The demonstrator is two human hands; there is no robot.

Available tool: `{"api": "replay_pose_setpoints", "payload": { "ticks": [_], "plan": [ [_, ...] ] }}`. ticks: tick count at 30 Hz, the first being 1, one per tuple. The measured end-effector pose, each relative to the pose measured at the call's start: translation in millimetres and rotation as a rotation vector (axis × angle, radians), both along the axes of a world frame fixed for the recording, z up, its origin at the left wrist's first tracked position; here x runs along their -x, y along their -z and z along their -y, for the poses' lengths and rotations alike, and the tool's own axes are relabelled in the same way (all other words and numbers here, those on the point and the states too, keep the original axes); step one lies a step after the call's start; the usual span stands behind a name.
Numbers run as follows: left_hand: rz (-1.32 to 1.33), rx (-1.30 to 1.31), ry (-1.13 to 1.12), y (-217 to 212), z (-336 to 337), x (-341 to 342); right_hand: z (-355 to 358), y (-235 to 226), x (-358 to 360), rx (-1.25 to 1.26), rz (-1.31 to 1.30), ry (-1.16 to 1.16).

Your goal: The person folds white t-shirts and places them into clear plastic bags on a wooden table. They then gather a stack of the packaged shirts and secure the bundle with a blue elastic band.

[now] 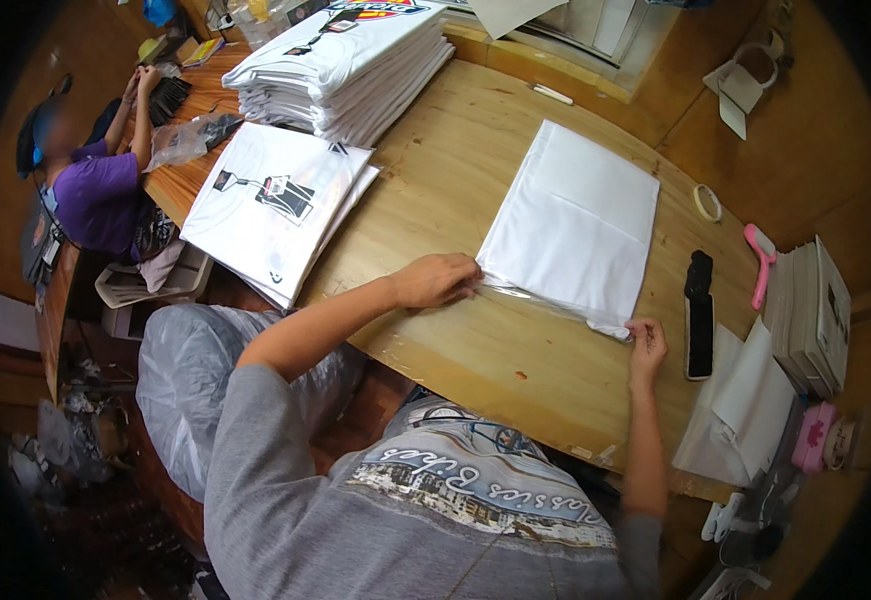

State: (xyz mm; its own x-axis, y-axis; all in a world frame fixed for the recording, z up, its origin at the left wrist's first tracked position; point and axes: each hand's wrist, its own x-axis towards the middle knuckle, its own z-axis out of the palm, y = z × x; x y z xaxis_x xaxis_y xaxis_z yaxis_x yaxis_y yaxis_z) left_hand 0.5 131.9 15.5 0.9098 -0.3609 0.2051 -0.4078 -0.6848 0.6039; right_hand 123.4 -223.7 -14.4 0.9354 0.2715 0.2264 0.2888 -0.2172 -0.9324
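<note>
A folded white T-shirt [576, 230] lies face down on the wooden table in front of me, in what looks like a clear plastic bag [521, 292] whose shiny edge shows along the near side. My left hand [441, 280] pinches the bag at the near left corner. At the near right corner, my right hand [648, 350] has its fingers closed on the bag's edge, beside a bunched bit of white cloth. To the left, bagged T-shirts with a black print [274, 205] lie in a low pile.
A tall stack of folded white shirts [341, 85] stands at the back left. Right of me lie a black brush [699, 320], a pink-handled lint roller [759, 265], a tape roll [707, 203] and white sheets [741, 410]. A person in purple [101, 200] works at the far left.
</note>
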Motion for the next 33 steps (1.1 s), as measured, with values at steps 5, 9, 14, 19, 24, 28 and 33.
{"api": "replay_pose_setpoints", "payload": {
  "ticks": [5,9,14,19,24,28,33],
  "plan": [
    [-0.073,0.315,-0.518,6,21,-24,-10,16,-7,-0.083,-0.078,0.275],
    [0.001,0.236,-0.781,19,34,-43,-22,-2,-12,0.278,0.091,0.417],
    [-0.084,-0.104,-0.85,20,39,-62,-27,-11,-22,0.657,0.092,0.405],
    [-0.117,-0.537,-0.779,24,44,-72,-42,-21,-25,0.986,0.012,0.391],
    [-0.004,-0.664,-0.839,22,44,-70,-40,-19,-19,1.158,0.125,0.419],
    [0.041,-0.459,-0.923,33,34,-57,-32,-12,-17,1.062,0.04,0.486],
    [0.234,-0.141,-0.999,33,24,-54,-11,0,-24,0.858,0.22,0.534]
  ]
}}
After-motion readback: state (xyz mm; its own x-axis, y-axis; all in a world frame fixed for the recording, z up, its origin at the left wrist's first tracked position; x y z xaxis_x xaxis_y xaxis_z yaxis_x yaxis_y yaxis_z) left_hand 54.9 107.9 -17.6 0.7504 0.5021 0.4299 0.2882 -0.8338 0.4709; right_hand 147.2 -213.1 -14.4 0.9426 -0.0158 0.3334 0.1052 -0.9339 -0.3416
